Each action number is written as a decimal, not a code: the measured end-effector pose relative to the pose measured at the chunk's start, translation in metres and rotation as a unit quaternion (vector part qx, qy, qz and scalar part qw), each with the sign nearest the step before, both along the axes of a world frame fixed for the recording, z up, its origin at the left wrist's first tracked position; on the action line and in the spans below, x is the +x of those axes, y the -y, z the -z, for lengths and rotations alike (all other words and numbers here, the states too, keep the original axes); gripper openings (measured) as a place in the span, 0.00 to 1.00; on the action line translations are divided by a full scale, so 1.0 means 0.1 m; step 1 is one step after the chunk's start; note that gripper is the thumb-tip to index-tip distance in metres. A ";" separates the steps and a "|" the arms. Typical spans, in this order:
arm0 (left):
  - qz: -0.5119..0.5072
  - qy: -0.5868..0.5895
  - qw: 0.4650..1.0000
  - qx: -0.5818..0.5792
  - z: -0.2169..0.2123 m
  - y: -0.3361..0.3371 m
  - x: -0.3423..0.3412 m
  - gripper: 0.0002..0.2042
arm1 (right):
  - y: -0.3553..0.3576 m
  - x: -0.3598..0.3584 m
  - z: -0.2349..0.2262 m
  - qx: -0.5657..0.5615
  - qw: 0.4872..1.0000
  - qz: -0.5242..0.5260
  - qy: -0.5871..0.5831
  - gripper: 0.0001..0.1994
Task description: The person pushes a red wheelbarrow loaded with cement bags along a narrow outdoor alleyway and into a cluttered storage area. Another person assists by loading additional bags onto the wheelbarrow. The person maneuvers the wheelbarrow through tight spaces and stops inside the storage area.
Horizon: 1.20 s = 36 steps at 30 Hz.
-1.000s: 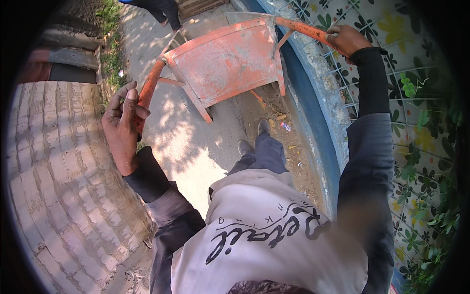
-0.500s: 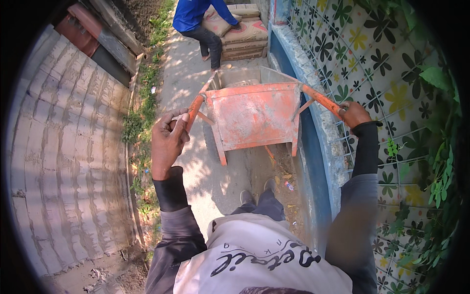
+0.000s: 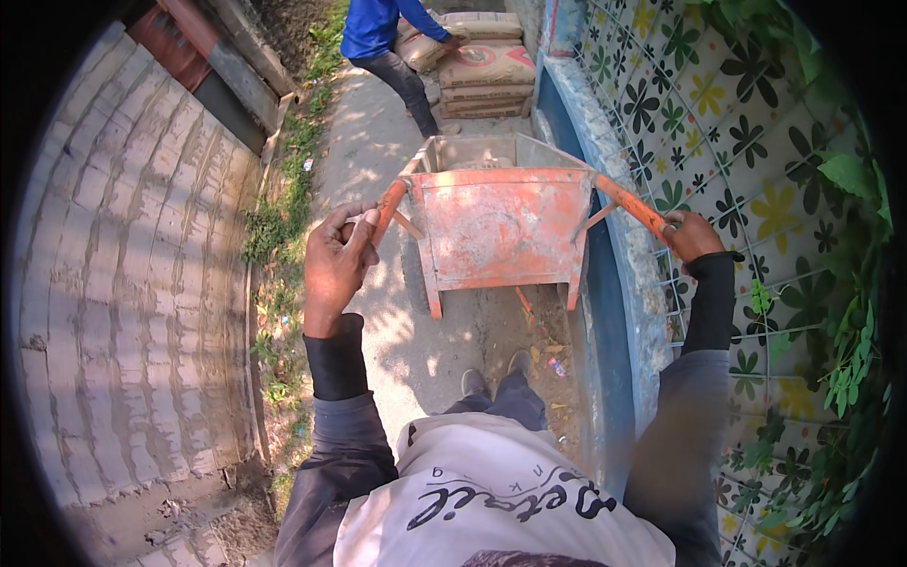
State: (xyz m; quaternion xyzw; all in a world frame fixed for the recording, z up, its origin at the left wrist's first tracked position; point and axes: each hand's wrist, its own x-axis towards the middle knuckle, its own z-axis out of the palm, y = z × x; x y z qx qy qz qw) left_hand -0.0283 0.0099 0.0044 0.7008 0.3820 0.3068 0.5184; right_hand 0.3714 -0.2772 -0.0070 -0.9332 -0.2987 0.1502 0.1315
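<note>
1. Left hand (image 3: 335, 269), left of centre: I see its fingers (image 3: 351, 215) wrapped around the end of the left handle (image 3: 389, 210) of the orange wheelbarrow (image 3: 501, 222).
2. Right hand (image 3: 690, 236), right of centre: clamped on the right handle (image 3: 631, 205), close against the tiled wall (image 3: 746, 142).
3. The wheelbarrow stands at centre frame on a narrow concrete path (image 3: 378, 151); its tray looks empty of loose load.
4. Upper frame: another person (image 3: 383, 38) bends over stacked sacks (image 3: 482, 66), directly ahead on the path.
5. Risk, in my judgement: the right knuckles could scrape the wall's blue kerb (image 3: 605, 293), since clearance is slight; the barrow could also run into the person ahead if it goes forward unchecked.
</note>
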 end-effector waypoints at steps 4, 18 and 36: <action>-0.005 0.008 1.000 0.022 0.00 0.01 -0.01 0.14 | -0.08 -0.15 -0.20 -0.024 0.998 0.040 -0.053 0.19; -0.061 0.074 0.994 0.045 0.17 0.14 -0.06 0.13 | -0.03 0.02 0.01 0.006 0.999 0.011 -0.048 0.20; -0.157 0.183 0.969 0.059 0.32 0.14 -0.09 0.09 | 0.03 -0.12 0.08 0.022 0.999 -0.004 0.035 0.19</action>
